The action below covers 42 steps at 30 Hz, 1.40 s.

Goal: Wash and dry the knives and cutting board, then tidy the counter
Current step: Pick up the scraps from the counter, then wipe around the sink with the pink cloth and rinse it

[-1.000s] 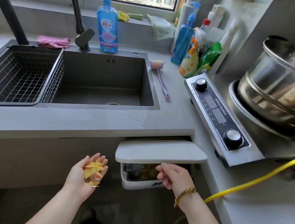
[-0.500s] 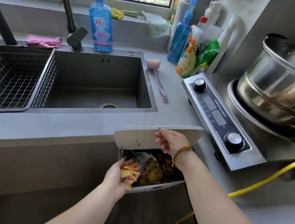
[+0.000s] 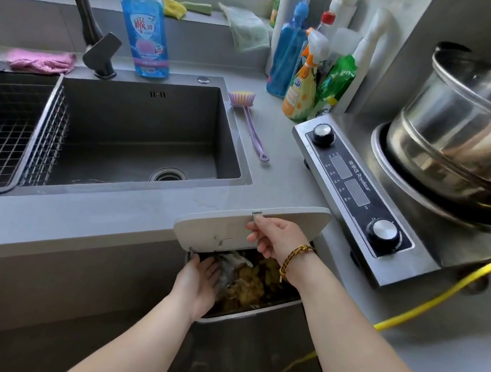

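Both forearms are bare to the near edge; a braided brown-and-gold cord bracelet (image 3: 294, 257) circles the wrist behind the right grip (image 3: 277, 237), its short tail hanging.

The right hand (image 3: 275, 238) is raised, wrist bent, with its fingers curled on the edge of the lid (image 3: 214, 224). The left hand (image 3: 200, 284) sits lower, back up, fingers apparently straight and pointing forward; its palm is hidden.

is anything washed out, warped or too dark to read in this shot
Head view: wide-angle lens bends the counter edge and stove; window daylight glares on the steel pot; the bin interior under the lid the right hand holds is shaded, so what the left hand's palm covers is unreadable; overall sharp.
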Each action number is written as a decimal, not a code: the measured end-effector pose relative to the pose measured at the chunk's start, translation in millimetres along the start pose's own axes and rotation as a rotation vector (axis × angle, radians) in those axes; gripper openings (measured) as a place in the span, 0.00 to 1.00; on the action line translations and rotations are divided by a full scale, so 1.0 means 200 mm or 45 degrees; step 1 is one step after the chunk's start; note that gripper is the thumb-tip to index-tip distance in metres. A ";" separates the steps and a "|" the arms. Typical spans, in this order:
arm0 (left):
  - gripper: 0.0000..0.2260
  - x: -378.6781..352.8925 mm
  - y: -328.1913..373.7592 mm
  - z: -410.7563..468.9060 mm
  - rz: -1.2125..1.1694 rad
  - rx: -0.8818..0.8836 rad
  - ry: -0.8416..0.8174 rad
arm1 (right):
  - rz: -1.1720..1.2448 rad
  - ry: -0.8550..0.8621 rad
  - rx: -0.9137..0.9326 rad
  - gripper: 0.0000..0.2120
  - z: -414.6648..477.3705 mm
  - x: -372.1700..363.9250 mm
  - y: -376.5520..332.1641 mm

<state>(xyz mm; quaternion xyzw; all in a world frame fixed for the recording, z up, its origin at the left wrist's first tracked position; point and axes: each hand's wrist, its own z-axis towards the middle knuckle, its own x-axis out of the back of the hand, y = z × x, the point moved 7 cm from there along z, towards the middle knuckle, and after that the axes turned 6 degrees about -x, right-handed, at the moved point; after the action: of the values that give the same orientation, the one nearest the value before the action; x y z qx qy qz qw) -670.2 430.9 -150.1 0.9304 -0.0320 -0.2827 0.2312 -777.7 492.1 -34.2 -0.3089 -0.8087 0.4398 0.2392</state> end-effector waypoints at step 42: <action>0.15 0.33 0.20 -0.24 1.860 -0.642 0.172 | -0.704 0.221 -0.408 0.16 -0.14 0.13 0.80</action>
<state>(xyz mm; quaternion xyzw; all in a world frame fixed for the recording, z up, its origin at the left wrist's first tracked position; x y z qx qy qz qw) -585.7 403.6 -130.5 0.6079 -0.5578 -0.0001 0.5651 -730.9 592.8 -155.3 -0.1478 -0.8974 0.1973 0.3658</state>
